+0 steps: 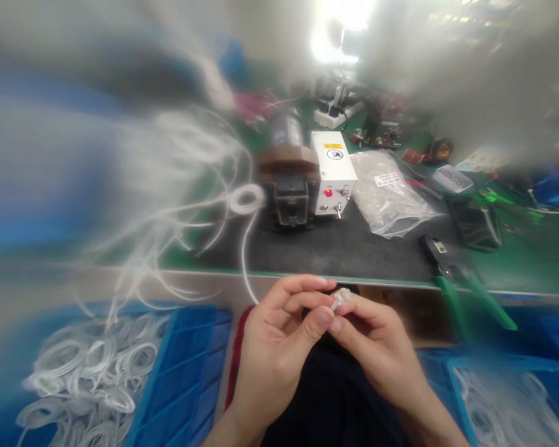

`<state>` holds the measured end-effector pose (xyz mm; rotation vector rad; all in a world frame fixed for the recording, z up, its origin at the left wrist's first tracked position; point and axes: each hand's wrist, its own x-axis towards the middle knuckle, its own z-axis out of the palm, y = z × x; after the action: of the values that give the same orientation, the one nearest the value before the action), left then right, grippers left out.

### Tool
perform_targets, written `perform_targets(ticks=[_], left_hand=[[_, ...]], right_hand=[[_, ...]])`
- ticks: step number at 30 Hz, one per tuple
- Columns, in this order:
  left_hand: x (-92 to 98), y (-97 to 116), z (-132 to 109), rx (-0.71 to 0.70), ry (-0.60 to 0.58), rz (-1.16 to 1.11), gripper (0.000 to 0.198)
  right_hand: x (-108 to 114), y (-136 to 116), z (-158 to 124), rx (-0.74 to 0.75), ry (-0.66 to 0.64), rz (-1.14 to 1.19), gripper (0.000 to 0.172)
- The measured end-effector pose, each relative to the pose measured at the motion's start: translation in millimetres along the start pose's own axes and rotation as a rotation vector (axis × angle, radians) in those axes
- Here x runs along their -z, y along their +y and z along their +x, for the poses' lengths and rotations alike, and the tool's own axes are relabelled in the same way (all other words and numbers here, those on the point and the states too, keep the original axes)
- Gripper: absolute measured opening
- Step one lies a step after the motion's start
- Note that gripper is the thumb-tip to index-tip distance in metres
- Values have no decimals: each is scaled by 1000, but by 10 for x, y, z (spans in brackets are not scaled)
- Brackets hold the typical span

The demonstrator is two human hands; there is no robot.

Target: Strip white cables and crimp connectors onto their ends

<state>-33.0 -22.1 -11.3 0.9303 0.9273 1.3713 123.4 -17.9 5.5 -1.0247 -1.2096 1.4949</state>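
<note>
Two bare hands enter from the lower edge of the head view: the left hand and the right hand. Neither wears a glove, ring, watch or band where visible. The wrists and the short visible lengths of forearm are uncovered; no sleeve or cuff reaches into view. Fingernails are short and unpainted, seen most clearly on the left thumb. Below and between the hands lies a dark, near-black garment covering the lap, plain and without visible print or seam. A narrow red strip borders the garment's left side; what it belongs to cannot be told.
</note>
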Motion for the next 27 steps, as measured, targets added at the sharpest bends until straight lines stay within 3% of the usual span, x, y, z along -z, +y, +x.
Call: perform_targets(ticks=[6,10,16,27], left_hand=[[39,-49,28,-7,73,7,30],[-5,-39,97,20,79,-113,23],[-78,-29,142,108,51,-320,15],[-96,-39,126,150,48,-401,8]], right_hand=[[-100,33,27,63,131,-195,14],[-160,-2,18,94,200,-271,16],[-205,-31,0,76,197,-281,20],[-194,4,-38,-43,173,-177,22]])
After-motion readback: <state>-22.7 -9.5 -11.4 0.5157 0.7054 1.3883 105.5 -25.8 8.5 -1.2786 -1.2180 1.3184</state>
